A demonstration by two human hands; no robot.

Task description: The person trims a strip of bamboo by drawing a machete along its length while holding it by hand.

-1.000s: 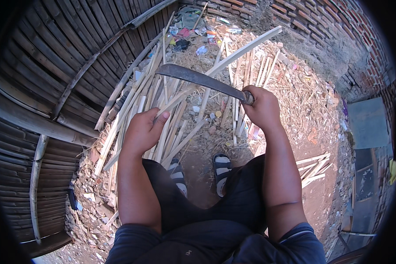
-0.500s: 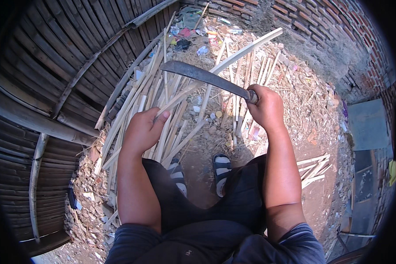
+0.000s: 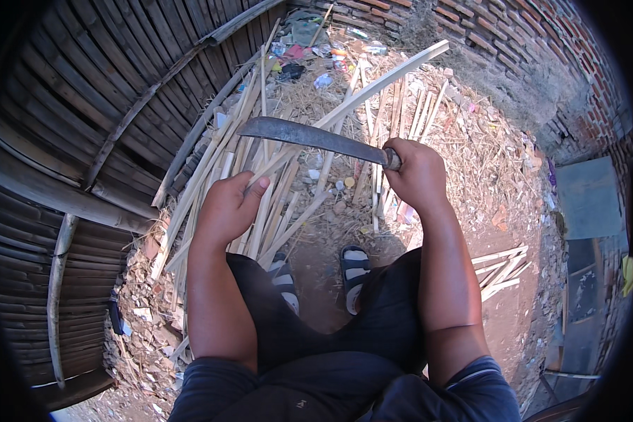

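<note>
A long pale bamboo strip [image 3: 383,83] slants up and away to the right, its near end gripped in my left hand [image 3: 226,204]. The thumb lies along the strip and the fingers curl beneath it. My right hand [image 3: 418,172] is closed round the handle of a machete [image 3: 316,137]. Its dark, broad blade points left and crosses over the strip, a short way beyond my left hand. Whether the edge touches the strip, I cannot tell.
Many split bamboo strips [image 3: 183,211] lie in a pile at the left, with more beyond. A small bundle of strips [image 3: 501,273] lies at the right. A bamboo wall [image 3: 84,91] stands left, a brick wall [image 3: 541,49] far right. Litter [image 3: 323,81] covers the far ground.
The machete has moved left and nearer to me along the strip, closer to my left hand. The strip's far end has shifted slightly; my left hand has barely moved.
</note>
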